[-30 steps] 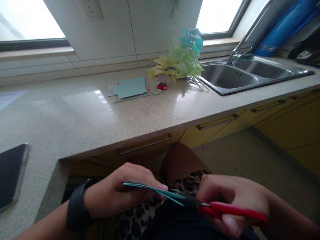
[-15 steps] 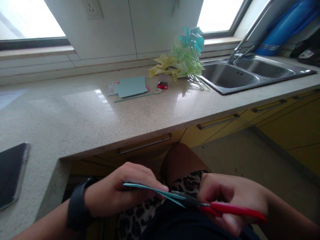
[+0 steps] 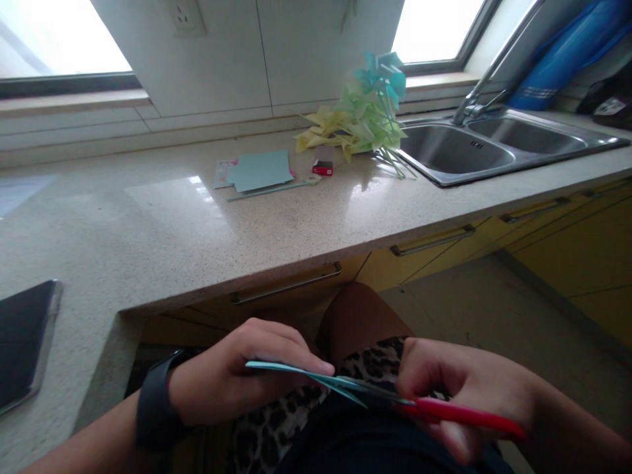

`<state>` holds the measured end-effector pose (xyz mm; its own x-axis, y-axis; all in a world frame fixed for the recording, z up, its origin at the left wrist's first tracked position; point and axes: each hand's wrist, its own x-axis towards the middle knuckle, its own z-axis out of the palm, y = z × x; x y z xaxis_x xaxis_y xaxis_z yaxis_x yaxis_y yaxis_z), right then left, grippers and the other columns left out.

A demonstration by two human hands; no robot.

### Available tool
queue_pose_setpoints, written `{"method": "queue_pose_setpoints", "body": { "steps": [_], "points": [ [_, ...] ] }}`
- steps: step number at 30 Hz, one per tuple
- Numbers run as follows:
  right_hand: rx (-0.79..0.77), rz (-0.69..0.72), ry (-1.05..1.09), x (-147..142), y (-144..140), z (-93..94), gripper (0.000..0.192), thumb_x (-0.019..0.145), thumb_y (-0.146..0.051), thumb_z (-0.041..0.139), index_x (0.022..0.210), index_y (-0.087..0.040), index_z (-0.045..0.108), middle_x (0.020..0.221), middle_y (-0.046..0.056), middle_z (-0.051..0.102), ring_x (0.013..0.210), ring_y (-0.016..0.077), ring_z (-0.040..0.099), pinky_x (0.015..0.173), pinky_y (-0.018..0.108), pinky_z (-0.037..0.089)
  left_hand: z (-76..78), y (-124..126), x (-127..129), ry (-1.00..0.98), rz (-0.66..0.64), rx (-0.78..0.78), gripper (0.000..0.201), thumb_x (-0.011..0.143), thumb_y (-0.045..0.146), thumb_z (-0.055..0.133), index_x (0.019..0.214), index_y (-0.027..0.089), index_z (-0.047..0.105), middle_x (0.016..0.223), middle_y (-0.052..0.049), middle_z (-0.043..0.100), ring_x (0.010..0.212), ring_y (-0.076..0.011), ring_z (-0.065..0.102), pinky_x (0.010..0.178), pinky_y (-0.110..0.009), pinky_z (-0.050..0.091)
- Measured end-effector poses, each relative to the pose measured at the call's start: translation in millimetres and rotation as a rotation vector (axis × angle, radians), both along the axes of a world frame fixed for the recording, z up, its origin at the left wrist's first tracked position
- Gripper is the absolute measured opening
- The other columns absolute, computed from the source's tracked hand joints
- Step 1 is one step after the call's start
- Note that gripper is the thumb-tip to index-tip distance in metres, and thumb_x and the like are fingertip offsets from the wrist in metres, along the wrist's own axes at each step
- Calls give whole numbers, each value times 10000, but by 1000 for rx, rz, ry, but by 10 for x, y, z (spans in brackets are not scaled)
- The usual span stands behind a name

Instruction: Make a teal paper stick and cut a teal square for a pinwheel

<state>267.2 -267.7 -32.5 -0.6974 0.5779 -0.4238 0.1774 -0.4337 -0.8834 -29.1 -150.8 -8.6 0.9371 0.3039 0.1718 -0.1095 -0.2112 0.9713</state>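
Observation:
My left hand (image 3: 257, 375) is closed on a folded piece of light blue-green paper (image 3: 279, 367), held above my lap with its edge toward me. Red-handled scissors (image 3: 459, 415) sit in my right hand (image 3: 469, 382), its fingers wrapped about the handles. The blades point left and lie at the paper's right end, where two layers spread apart. How far the blades reach into the paper is partly hidden by its layers.
On the counter lie a stack of blue-green paper (image 3: 261, 169), a thin stick (image 3: 266, 192), a tape roll (image 3: 312, 179) and a small red box (image 3: 322, 170). Paper pinwheels (image 3: 368, 115) lie by the sink (image 3: 444, 148). A dark tablet-like device (image 3: 24, 339) rests at left.
The scissor blades have closed somewhat on the paper, and the right hand's fingers have drawn in slightly. My left hand keeps its hold nearly unmoved. The view has shifted slightly.

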Motion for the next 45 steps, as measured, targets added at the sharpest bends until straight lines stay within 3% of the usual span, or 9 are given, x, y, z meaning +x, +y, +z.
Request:
{"method": "queue_pose_setpoints", "body": {
  "steps": [8, 13, 18, 25, 31, 45],
  "points": [
    [-25, -22, -36, 47, -39, -60, 595, 655, -693, 794, 585, -140, 588, 452, -35, 509, 369, 69, 418, 332, 167, 294, 15, 14, 0, 5, -8, 2, 337, 961, 102, 599, 1249, 222, 724, 1022, -110, 761, 856, -171, 702, 761, -251, 544],
    [-15, -8, -54, 22, -25, 5, 577, 707, -658, 780, 556, -146, 562, 433, -26, 526, 352, 82, 468, 322, 165, 330, 9, 11, 3, -1, 1, 3, 310, 969, 124, 594, 1236, 200, 731, 989, -118, 758, 830, -167, 696, 740, -246, 540],
    [-27, -8, -55, 5, -9, 38, 615, 698, -705, 757, 554, -148, 541, 416, -30, 509, 319, 78, 460, 291, 152, 307, -19, 13, -10, -9, -7, 4, 316, 971, 134, 592, 1252, 203, 720, 997, -123, 758, 839, -179, 700, 740, -260, 541],
    [-65, -25, -44, 52, -53, -55, 581, 683, -656, 799, 555, -148, 548, 426, -38, 507, 334, 73, 459, 285, 146, 295, 3, 17, -3, 3, -8, 21, 329, 957, 109, 603, 1250, 201, 722, 1007, -121, 766, 855, -180, 706, 767, -263, 548],
    [-58, -33, -11, -2, -45, -31, 667, 583, -780, 774, 563, -153, 546, 433, -47, 480, 342, 57, 377, 296, 162, 259, 11, 8, 20, -15, -17, 25, 338, 939, 81, 617, 1250, 166, 719, 1032, -136, 772, 886, -186, 715, 782, -262, 548],
    [-26, 6, -19, -104, 45, 56, 630, 663, -740, 754, 555, -157, 541, 432, -47, 473, 345, 59, 380, 308, 163, 276, -6, -6, 22, -3, -30, 42, 316, 947, 101, 605, 1237, 144, 723, 1005, -147, 774, 854, -189, 716, 748, -261, 541]
  ]
}}
